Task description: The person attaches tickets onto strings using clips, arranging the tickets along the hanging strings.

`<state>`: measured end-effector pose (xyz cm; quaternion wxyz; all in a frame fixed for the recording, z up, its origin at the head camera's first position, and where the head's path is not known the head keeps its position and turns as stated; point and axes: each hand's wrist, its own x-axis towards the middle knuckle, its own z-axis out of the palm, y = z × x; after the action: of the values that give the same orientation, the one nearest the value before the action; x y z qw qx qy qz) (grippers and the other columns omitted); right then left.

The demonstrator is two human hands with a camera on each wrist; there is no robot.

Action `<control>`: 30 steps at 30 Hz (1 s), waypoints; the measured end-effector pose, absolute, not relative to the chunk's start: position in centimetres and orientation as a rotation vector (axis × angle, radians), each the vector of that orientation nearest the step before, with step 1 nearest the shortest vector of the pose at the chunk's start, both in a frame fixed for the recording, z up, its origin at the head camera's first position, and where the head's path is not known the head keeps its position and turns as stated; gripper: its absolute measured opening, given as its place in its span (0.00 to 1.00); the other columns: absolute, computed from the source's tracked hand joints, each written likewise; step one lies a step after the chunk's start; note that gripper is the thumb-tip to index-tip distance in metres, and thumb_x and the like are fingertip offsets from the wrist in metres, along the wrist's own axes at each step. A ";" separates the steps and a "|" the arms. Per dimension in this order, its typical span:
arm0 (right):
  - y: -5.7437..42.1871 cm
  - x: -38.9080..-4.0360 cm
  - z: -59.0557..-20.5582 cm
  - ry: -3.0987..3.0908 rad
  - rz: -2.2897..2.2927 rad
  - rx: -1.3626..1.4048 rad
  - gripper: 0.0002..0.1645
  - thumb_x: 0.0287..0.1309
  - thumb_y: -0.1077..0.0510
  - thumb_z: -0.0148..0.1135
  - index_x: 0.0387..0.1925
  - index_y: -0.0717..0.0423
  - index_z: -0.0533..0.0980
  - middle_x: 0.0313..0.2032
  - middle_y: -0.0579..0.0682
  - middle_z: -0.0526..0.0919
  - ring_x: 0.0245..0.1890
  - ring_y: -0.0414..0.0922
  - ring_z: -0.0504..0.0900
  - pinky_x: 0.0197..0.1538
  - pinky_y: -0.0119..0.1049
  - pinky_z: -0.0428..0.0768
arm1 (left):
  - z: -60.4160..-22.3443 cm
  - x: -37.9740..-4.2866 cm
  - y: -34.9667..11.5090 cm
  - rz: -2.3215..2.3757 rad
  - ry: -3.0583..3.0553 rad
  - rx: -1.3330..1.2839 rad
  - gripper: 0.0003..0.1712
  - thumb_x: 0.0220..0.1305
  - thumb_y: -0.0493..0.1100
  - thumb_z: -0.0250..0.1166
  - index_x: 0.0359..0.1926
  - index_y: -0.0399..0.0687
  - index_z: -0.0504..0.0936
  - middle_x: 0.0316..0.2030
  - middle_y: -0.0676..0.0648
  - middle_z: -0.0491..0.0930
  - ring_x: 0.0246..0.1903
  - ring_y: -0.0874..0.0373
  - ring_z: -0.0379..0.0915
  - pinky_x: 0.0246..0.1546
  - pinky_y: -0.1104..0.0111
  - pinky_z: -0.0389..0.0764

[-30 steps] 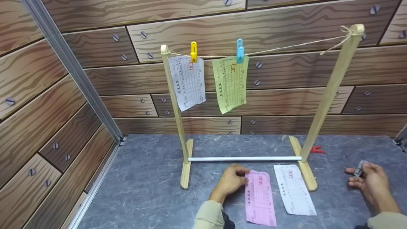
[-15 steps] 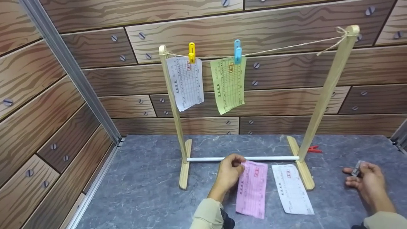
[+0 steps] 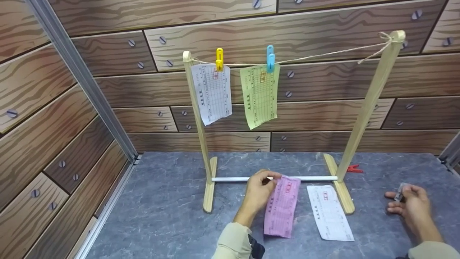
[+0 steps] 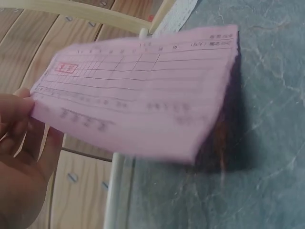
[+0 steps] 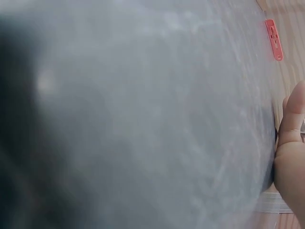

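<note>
My left hand (image 3: pixel 259 189) pinches the upper left corner of a pink printed slip (image 3: pixel 282 208). In the left wrist view the slip (image 4: pixel 138 95) slants above the grey table, its far end casting a shadow. On the right, my right hand (image 3: pixel 413 207) holds a small grey clothespin (image 3: pixel 399 192) between thumb and fingers; the right wrist view shows only part of that hand (image 5: pixel 290 157). A white slip (image 3: pixel 330 213) lies flat between the hands. From the string hang a white slip (image 3: pixel 212 95) under a yellow clothespin (image 3: pixel 219 59) and a green slip (image 3: pixel 260 97) under a blue one (image 3: pixel 270 59).
A wooden stand with a left post (image 3: pixel 197 118), a right post (image 3: pixel 372 108) and a white crossbar (image 3: pixel 316 178) carries the sloping string (image 3: pixel 330 54). Behind its right foot lies a red clothespin (image 3: pixel 355 168). Wood-patterned walls (image 3: pixel 323 115) enclose the table (image 3: pixel 161 216).
My left hand has lifted the pink slip off the table, moving it up and slightly left, over the crossbar. The right hand keeps holding the grey clothespin almost in place.
</note>
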<state>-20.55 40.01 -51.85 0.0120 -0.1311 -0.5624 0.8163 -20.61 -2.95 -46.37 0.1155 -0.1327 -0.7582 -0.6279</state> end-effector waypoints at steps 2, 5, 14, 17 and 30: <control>39.8 -20.6 -51.8 -1.788 2.523 -0.461 0.08 0.78 0.49 0.34 0.52 0.44 0.53 0.27 0.49 0.86 0.19 0.47 0.82 0.26 0.40 0.84 | -46.1 -20.6 -3.0 -1.827 -2.227 -0.402 0.14 0.60 0.25 0.62 0.41 0.42 0.89 0.38 0.55 0.82 0.33 0.66 0.73 0.38 0.71 0.77; 39.6 -20.7 -51.7 -1.816 2.509 -0.507 0.08 0.78 0.49 0.34 0.52 0.43 0.54 0.27 0.48 0.86 0.20 0.47 0.82 0.26 0.41 0.85 | -46.0 -20.5 -3.2 -1.808 -2.246 -0.417 0.18 0.62 0.25 0.58 0.43 0.44 0.89 0.40 0.55 0.83 0.37 0.66 0.74 0.42 0.70 0.77; 39.7 -20.4 -51.8 -1.798 2.521 -0.493 0.09 0.78 0.49 0.35 0.52 0.45 0.53 0.26 0.49 0.86 0.19 0.48 0.82 0.25 0.41 0.85 | -45.9 -20.5 -3.7 -1.830 -2.225 -0.475 0.22 0.61 0.22 0.51 0.43 0.38 0.89 0.44 0.48 0.84 0.49 0.56 0.79 0.54 0.65 0.76; 39.7 -20.4 -51.8 -1.802 2.515 -0.495 0.09 0.78 0.48 0.35 0.52 0.45 0.52 0.26 0.49 0.86 0.19 0.48 0.82 0.26 0.41 0.85 | -45.9 -20.6 -3.9 -1.864 -2.197 -0.460 0.17 0.61 0.24 0.57 0.42 0.36 0.89 0.42 0.48 0.84 0.47 0.57 0.78 0.52 0.66 0.77; 39.5 -20.2 -51.7 -1.833 2.447 -0.437 0.11 0.78 0.49 0.35 0.52 0.48 0.52 0.26 0.47 0.86 0.19 0.47 0.83 0.25 0.40 0.84 | -45.5 -20.6 -4.2 -1.788 -2.164 -0.487 0.17 0.57 0.20 0.59 0.32 0.39 0.90 0.36 0.52 0.84 0.42 0.60 0.79 0.48 0.66 0.79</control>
<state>-20.20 39.47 -51.74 0.0264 -0.1414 -0.5933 0.7920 -20.57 -4.16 -45.45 0.1459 -0.1691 -0.7513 -0.6210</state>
